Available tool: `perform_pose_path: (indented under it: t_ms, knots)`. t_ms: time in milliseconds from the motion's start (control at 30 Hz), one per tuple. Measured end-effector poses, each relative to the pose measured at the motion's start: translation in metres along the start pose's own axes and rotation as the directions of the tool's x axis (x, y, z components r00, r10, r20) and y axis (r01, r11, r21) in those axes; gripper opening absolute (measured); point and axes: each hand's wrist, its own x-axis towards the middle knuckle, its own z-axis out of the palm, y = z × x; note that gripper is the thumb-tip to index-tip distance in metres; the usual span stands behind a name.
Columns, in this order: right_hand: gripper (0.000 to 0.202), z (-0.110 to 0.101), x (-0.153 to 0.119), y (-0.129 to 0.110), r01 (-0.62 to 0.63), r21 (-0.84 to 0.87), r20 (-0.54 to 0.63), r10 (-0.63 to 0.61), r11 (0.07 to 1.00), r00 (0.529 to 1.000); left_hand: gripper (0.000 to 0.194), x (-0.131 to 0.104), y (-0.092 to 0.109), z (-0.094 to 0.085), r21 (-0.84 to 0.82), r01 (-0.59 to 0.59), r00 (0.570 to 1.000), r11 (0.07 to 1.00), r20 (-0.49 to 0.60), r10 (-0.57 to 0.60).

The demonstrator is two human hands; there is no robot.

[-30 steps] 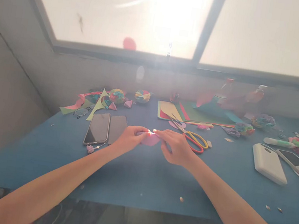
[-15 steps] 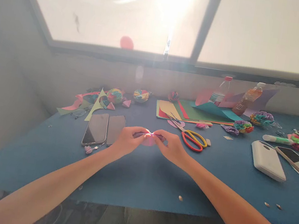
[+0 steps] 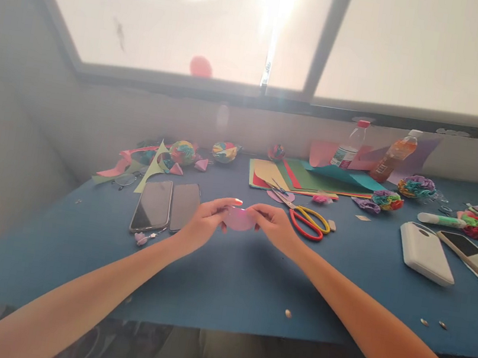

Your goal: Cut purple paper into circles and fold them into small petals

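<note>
Head view: the left hand and right hand hold a small pink paper piece between them, above the blue worktop, the left fingers clamped on its left edge and the right fingers on its right. Two dark phones lie side by side near the left hand. Just beyond the right hand lie scissors with red and yellow handles; farther back, coloured sheets are stacked near two bottles.
</note>
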Motion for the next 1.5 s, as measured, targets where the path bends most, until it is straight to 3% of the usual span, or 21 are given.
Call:
perform_pose_path:
  t_ms: [167,300,400,500,533,600,667,767,867,967,1067,1133,1267,1333,1400,1500]
  knots:
    - [0.031,-0.001,0.003,0.001,-0.132,0.249,-0.027,0.144,0.959,0.989,0.042,0.002,0.000,0.001,-0.178,0.035,0.999,0.983,0.024,-0.031]
    - [0.033,0.001,0.003,0.005,-0.211,0.330,0.012,0.220,0.920,0.975,0.031,0.002,-0.001,0.003,-0.086,0.063,0.991,0.994,0.125,-0.052]
    - [0.036,0.003,0.002,0.007,-0.209,0.251,0.073,0.196,0.945,0.978,0.019,0.002,-0.002,0.005,0.004,0.091,0.988,0.996,0.125,-0.091]
    - [0.044,0.004,-0.003,0.007,-0.002,-0.062,0.005,0.003,0.998,1.000,0.016,0.002,-0.001,0.007,0.041,0.104,0.992,0.994,0.061,-0.106]
    - [0.048,0.005,-0.005,0.007,0.113,-0.212,-0.021,-0.120,0.971,0.993,0.018,0.003,-0.002,0.007,0.043,0.098,0.994,0.994,0.053,-0.100]
    - [0.053,0.006,-0.008,0.006,0.306,-0.466,-0.007,-0.349,0.830,0.937,0.021,0.003,-0.002,0.006,0.045,0.079,0.995,0.996,0.064,-0.082]
    - [0.044,0.007,-0.010,0.005,0.374,-0.562,0.023,-0.439,0.738,0.898,0.021,0.003,-0.003,0.006,0.052,0.067,0.992,0.996,0.100,-0.072]
    - [0.029,0.006,-0.009,0.002,0.266,-0.454,-0.080,-0.336,0.850,0.938,0.017,0.001,-0.003,0.006,0.079,0.055,0.991,0.995,0.115,-0.064]
    - [0.025,0.004,-0.004,0.000,0.128,-0.152,-0.139,-0.150,0.980,0.979,0.018,0.000,0.000,0.005,0.051,0.051,0.996,0.997,0.073,-0.055]
    - [0.024,0.003,0.000,0.000,0.087,0.060,-0.119,-0.079,0.994,0.990,0.032,-0.001,0.003,0.005,0.002,0.063,0.998,0.998,0.023,-0.063]
    - [0.021,0.003,-0.001,0.003,0.140,0.002,-0.146,-0.138,0.990,0.980,0.033,-0.002,0.005,0.004,-0.016,0.070,0.997,0.997,0.014,-0.070]
    - [0.018,0.001,-0.002,0.006,0.263,-0.184,-0.141,-0.290,0.947,0.947,0.030,-0.003,0.006,0.003,-0.023,0.064,0.998,0.998,0.031,-0.063]
    - [0.026,-0.003,-0.003,0.010,0.516,-0.520,-0.016,-0.612,0.681,0.791,0.032,-0.002,0.003,0.001,-0.091,0.039,0.995,0.995,0.099,-0.030]
    - [0.028,-0.004,-0.002,0.011,0.568,-0.565,0.008,-0.684,0.599,0.729,0.039,-0.001,0.001,0.000,-0.072,0.036,0.998,0.997,0.057,-0.032]
    - [0.030,-0.005,-0.001,0.012,0.601,-0.585,0.016,-0.732,0.545,0.681,0.040,0.001,-0.001,0.000,0.054,0.035,0.999,0.998,0.038,-0.037]
    - [0.032,-0.005,0.000,0.010,0.622,-0.623,0.037,-0.777,0.474,0.629,0.038,0.001,-0.004,0.001,0.243,-0.013,0.988,0.970,0.152,-0.025]
